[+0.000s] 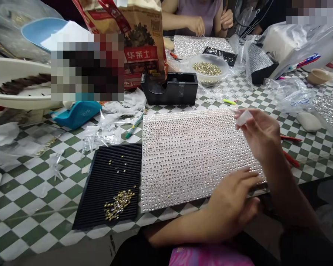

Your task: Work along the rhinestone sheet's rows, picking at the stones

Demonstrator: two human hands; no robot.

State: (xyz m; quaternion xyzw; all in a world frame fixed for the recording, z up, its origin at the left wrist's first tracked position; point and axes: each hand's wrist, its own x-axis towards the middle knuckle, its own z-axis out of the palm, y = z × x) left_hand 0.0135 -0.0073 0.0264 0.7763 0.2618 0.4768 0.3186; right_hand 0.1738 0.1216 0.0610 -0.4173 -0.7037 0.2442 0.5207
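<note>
A large sheet of rows of rhinestones point(194, 159) lies flat on the table, directly in front of me. My right hand point(259, 135) is raised over the sheet's right end, pinching a small white translucent tube point(244, 118) between its fingers. My left hand point(231, 199) rests at the sheet's lower right edge, its fingers lying on the stones. To the left of the sheet is a black ribbed tray point(108, 184), holding a loose heap of gold and clear studs point(119, 205).
The checkered green-and-white tablecloth point(44, 207) carries scraps of plastic film. Farther back stand a black tape dispenser point(169, 88), a clear bowl of gold studs point(208, 70) and a large printed paper bag point(144, 40). A co-worker's hands point(197, 26) work beyond another rhinestone sheet point(202, 46).
</note>
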